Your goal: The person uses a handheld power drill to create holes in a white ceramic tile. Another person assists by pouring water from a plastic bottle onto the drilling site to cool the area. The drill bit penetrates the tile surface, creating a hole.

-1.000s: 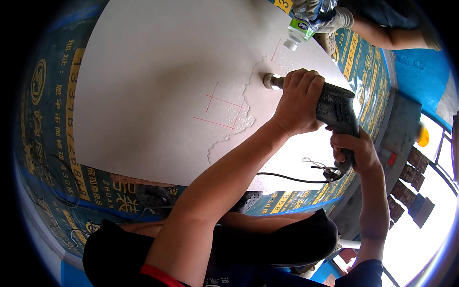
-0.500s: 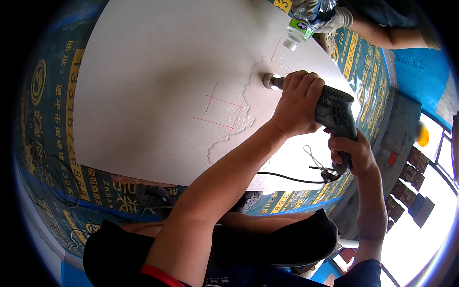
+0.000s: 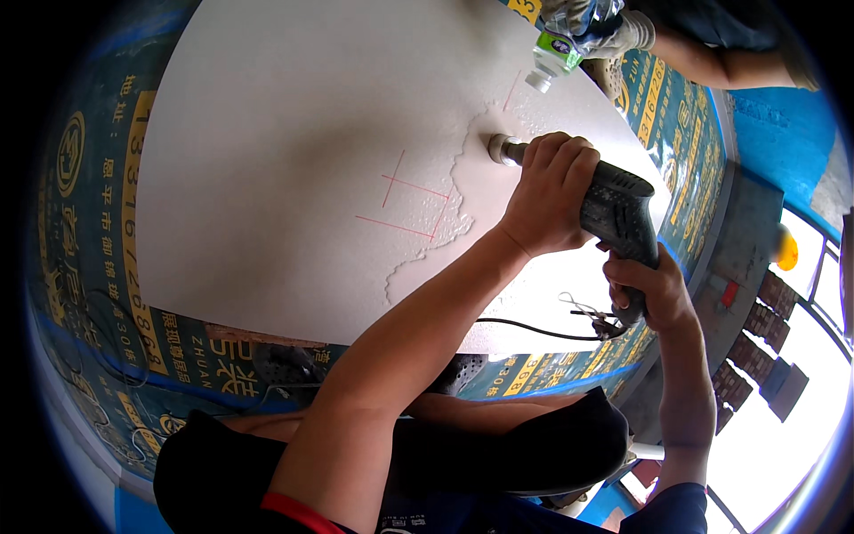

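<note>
A dark, speckled power drill (image 3: 620, 206) lies across the right part of a large pale slab (image 3: 267, 133). My left hand (image 3: 551, 191) is wrapped round the front of the drill, behind its cylindrical metal hole-saw bit (image 3: 503, 149). My right hand (image 3: 656, 287) grips the rear handle, with its fingers partly hidden. The bit's end rests against the slab inside a puddle of water (image 3: 485, 191). Thin red lines (image 3: 416, 187) mark the surface left of the bit. A black cord (image 3: 543, 332) runs from the handle, with a tangled pale loop beside it.
At the upper right, a co-worker's gloved hand (image 3: 623, 34) holds a clear bottle with a green label (image 3: 556, 55), its white cap end toward the slab. Printed green sheeting (image 3: 98, 258) covers the floor around. Stacked brown blocks (image 3: 765, 320) stand at the far right.
The drill's rear and my right hand have shifted slightly left. The bit stays at the same spot, and the loop by the cord has moved a little.
</note>
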`<state>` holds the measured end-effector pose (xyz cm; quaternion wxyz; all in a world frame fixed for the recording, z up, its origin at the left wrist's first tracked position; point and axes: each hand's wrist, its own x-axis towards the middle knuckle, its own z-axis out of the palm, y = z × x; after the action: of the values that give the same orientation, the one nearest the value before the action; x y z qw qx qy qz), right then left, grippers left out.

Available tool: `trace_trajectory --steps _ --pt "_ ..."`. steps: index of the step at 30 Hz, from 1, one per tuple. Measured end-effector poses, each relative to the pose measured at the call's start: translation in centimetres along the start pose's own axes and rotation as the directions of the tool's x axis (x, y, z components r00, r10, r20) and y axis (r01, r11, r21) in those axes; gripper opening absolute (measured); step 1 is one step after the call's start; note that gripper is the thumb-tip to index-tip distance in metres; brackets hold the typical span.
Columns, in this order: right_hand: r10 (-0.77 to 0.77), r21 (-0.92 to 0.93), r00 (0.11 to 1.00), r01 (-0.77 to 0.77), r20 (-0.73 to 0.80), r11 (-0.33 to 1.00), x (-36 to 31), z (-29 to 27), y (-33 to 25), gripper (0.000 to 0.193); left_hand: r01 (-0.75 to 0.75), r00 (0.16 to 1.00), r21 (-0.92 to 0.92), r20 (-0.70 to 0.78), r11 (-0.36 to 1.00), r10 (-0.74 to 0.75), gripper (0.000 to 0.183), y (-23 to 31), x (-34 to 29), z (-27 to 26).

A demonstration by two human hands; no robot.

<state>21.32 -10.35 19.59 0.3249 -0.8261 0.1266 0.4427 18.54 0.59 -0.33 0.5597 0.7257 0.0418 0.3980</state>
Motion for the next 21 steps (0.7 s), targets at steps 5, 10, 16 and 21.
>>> trace_trajectory --steps 5,10,16,21 --pt "0.001 -0.026 1.0 -0.001 -0.012 1.0 -0.2 0.2 0.3 0.035 -0.003 1.0 -0.011 0.003 1.0 0.003 0.085 0.1 -0.2 0.0" --pt "-0.01 -0.027 1.0 0.01 -0.014 1.0 -0.3 0.5 0.5 0.035 -0.008 1.0 -0.03 -0.004 1.0 0.008 0.084 0.1 -0.4 -0.1" --pt "-0.012 -0.044 1.0 0.012 -0.012 0.999 -0.4 0.8 0.7 0.035 -0.009 1.0 -0.037 -0.014 0.999 0.008 0.083 0.1 -0.6 -0.2" --pt "-0.007 -0.084 1.0 0.005 -0.021 0.996 -0.6 1.3 0.4 0.035 -0.013 1.0 -0.052 -0.02 0.999 0.012 0.083 0.0 -0.8 -0.4"
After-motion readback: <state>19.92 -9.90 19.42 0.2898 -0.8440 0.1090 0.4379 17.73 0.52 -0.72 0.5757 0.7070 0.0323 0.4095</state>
